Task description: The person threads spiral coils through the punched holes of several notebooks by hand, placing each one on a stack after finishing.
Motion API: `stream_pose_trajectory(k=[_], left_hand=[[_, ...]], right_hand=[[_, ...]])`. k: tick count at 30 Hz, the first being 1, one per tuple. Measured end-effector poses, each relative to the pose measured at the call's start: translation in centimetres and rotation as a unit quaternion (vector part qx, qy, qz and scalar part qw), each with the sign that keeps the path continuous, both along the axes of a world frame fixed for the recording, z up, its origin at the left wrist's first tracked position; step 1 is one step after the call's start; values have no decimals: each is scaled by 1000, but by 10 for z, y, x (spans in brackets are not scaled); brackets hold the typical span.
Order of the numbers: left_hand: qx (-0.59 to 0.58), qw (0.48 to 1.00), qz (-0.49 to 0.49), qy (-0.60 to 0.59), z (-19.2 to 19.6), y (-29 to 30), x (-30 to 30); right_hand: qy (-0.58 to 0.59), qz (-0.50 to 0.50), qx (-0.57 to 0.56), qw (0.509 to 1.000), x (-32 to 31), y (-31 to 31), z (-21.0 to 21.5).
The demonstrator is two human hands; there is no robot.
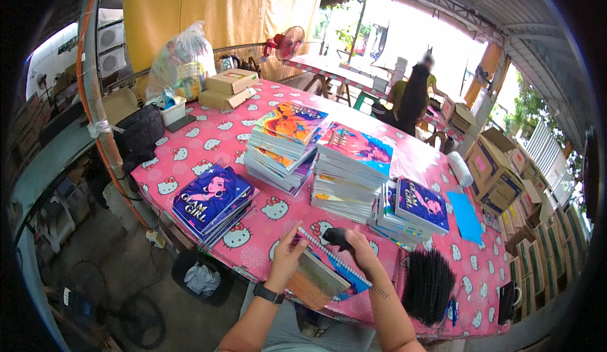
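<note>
My left hand [288, 261], with a dark watch at its wrist, is closed on the left edge of a spiral notebook [342, 267] at the table's front edge. A coil runs along the notebook's upper edge, and its loose end [379, 292] sticks out by my right forearm. My right hand [361, 251] is closed around a black hand tool [337, 238], just above the coil; its exact kind is unclear. Left of my hands lies a stack of coil-bound notebooks [212, 200] with dark blue covers. A heap of black coils [430, 287] lies to the right.
Tall stacks of notebooks [281, 156], [351, 175] stand beyond my hands; a purple-covered notebook [420, 203] tops the right pile. A blue sheet [465, 218] lies farther right. Cardboard boxes [231, 81] are at the back left. Below the left edge stands a black bin [205, 282]. A person [414, 93] is far off.
</note>
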State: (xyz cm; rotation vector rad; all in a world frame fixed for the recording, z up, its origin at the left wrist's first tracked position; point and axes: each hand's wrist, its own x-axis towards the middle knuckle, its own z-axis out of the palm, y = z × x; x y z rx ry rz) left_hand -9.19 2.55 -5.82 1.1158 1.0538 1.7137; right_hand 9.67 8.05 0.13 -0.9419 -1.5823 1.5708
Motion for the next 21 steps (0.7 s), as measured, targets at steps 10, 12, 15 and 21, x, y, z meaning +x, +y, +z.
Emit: stream_pose_trajectory(k=[10,12,15,21], left_hand=[[-63,994,-88,-30,6,13,-14],[11,993,-120,3,35,12,0],[69,987,-115,85,68,-1,12],[32,989,-120,81,90,-8,27]], right_hand=[[-372,-168,394,823,59,-9,-9],[-200,-75,251,944,52,-37,41],[-229,-55,289,928,16,-64,69],[-207,-189,304,910,10,-79,66]])
